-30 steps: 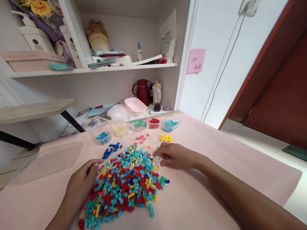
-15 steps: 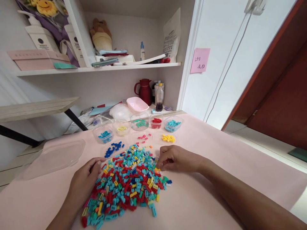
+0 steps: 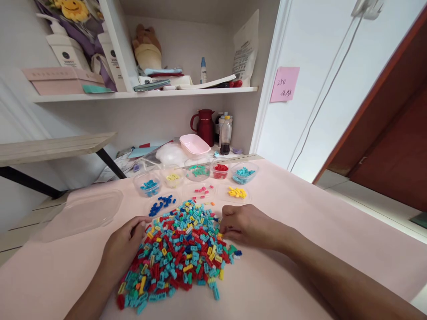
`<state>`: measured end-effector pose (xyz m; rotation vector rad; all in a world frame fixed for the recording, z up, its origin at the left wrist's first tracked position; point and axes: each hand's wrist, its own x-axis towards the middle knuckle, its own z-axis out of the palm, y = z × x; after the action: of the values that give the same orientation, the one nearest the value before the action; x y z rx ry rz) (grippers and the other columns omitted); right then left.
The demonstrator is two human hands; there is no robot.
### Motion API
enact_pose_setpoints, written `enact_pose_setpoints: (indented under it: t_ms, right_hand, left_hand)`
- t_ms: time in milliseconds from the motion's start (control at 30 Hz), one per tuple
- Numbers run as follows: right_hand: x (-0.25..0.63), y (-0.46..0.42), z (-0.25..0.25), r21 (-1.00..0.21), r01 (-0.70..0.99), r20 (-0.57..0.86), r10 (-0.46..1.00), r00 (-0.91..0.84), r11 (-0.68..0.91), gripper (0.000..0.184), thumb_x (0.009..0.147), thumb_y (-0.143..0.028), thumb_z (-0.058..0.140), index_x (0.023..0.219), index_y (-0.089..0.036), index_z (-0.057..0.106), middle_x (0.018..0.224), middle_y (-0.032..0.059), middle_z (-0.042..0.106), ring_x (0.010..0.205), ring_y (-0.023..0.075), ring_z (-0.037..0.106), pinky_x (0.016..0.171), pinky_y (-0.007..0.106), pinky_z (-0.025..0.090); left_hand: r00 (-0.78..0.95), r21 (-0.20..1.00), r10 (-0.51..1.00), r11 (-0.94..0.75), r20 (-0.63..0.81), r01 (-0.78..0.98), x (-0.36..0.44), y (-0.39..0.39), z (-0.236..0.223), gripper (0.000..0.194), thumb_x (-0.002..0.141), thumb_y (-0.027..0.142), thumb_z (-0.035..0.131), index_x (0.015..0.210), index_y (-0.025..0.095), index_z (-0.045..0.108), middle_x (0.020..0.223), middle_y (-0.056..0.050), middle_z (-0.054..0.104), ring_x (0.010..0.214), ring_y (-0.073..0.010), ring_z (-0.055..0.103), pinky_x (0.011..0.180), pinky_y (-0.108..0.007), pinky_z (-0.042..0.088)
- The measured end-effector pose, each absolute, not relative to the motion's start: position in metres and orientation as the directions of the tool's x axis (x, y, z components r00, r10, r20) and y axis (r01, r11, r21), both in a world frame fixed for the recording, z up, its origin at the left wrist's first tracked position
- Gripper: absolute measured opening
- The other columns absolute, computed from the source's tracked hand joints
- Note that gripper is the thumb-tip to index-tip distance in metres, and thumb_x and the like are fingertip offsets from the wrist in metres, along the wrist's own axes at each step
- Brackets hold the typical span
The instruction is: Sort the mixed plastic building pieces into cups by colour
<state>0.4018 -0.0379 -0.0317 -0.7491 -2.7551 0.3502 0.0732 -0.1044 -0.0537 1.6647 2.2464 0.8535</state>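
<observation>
Brick pile point(image 3: 180, 253), desk point(image 3: 320, 222) centre, open room rightward to its edge. At its right margin, my right hand point(image 3: 245, 226); at left, my left hand point(image 3: 123, 242). Both: fingers curled narrow, any grip indiscernible.

Open pink tabletop point(image 3: 280, 186) right of the brick pile point(image 3: 187, 249); beyond it, clear containers point(image 3: 245, 178) crowd the way!

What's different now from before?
The right hand slid a little nearer the person along the brick pile, and its fingers curled in; I can't tell if they grip anything. The left hand and clear tubs stayed put.
</observation>
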Motion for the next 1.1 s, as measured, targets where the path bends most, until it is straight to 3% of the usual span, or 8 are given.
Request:
enact_pose_setpoints:
  t_ms: [167,633,900,1100]
  right_hand:
    - [0.399,-0.041,-0.032,-0.205,0.461,0.203,0.498,-0.843,0.863,0.020,0.080,-0.013,0.051,0.081,-0.022,0.068,0.082,0.0013,0.061,0.063,0.0094,0.050,0.057,0.023,0.030]
    - [0.400,-0.043,-0.028,-0.195,0.497,0.151,0.527,-0.837,0.846,0.018,0.078,-0.015,0.052,0.079,-0.023,0.068,0.080,0.0011,0.063,0.059,0.0095,0.048,0.055,0.024,0.026]
    - [0.409,-0.031,-0.022,-0.444,0.408,0.282,0.556,-0.782,0.798,0.010,0.080,-0.018,0.058,0.084,-0.020,0.067,0.083,0.0016,0.065,0.070,0.0110,0.055,0.063,0.022,0.038]
    - [0.419,-0.026,-0.015,-0.501,0.451,0.304,0.638,-0.707,0.739,0.012,0.079,-0.018,0.060,0.086,-0.020,0.069,0.078,0.0012,0.064,0.065,0.0105,0.052,0.059,0.022,0.038]
  left_hand:
    - [-0.306,0.539,0.935,0.167,0.180,0.826,0.074,-0.104,-0.053,0.033,0.081,0.043,0.042,0.094,0.030,0.070,0.105,0.002,0.073,0.097,-0.0216,0.065,0.077,-0.027,0.046]
    - [-0.313,0.530,0.932,0.176,0.180,0.830,0.078,-0.105,-0.049,0.033,0.080,0.045,0.043,0.092,0.030,0.071,0.103,0.003,0.073,0.096,-0.0222,0.065,0.076,-0.026,0.047]
    - [-0.315,0.517,0.938,0.200,0.145,0.832,0.075,-0.103,-0.051,0.036,0.081,0.047,0.041,0.096,0.031,0.069,0.105,0.003,0.073,0.099,-0.0221,0.064,0.078,-0.027,0.047]
    - [-0.304,0.511,0.938,0.182,0.166,0.840,0.074,-0.103,-0.051,0.035,0.080,0.046,0.042,0.093,0.030,0.070,0.103,0.003,0.073,0.097,-0.0221,0.065,0.077,-0.027,0.048]
